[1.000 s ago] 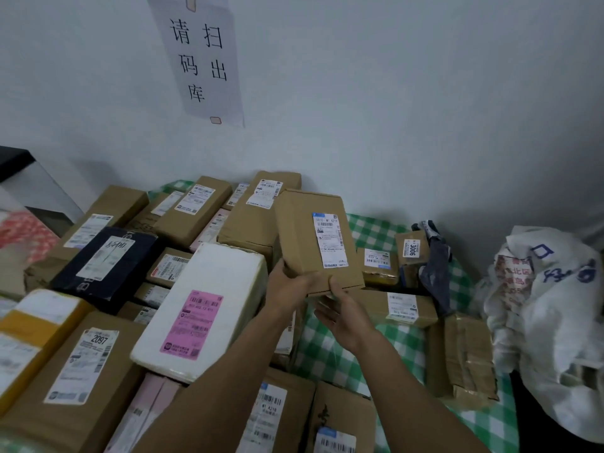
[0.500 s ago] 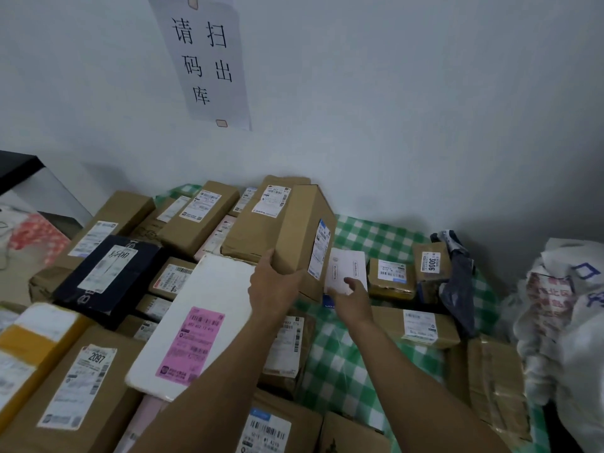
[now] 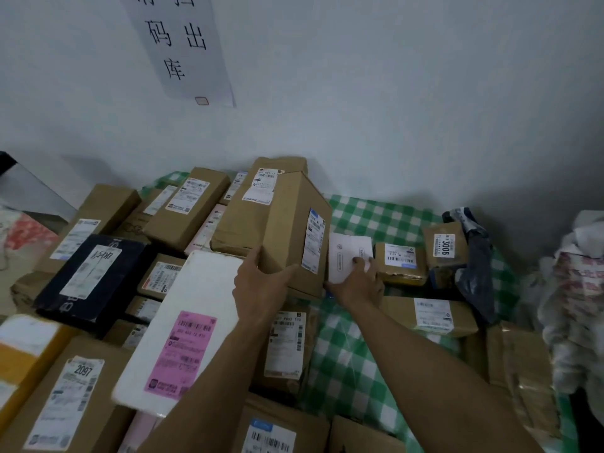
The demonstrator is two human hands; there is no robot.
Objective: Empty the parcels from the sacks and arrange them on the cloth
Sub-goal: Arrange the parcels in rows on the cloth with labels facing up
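Cardboard box (image 3: 284, 237) sat tipped on edge, far middle of the cloth (image 3: 376, 220). My left hand (image 3: 261, 286) gripped its near corner, likely clearing space. My right hand (image 3: 359, 282) touched the white packet (image 3: 343, 256) beside it, grip unclear.

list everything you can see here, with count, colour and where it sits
tall brown box: one, brown, tilted, mid cloth
other brown parcels: over ten, brown, mostly left and front
white parcel: one, white with pink label, front left
dark parcel: one, navy, left
small white box: one, white, right of tall brown box
mailer bag: one, dark grey, back right
cloth: one, green-white check, under parcels
sack: one, white, right edge
paper sign: one, white, wall
left hand: grips tall brown box
right hand: grips small white box
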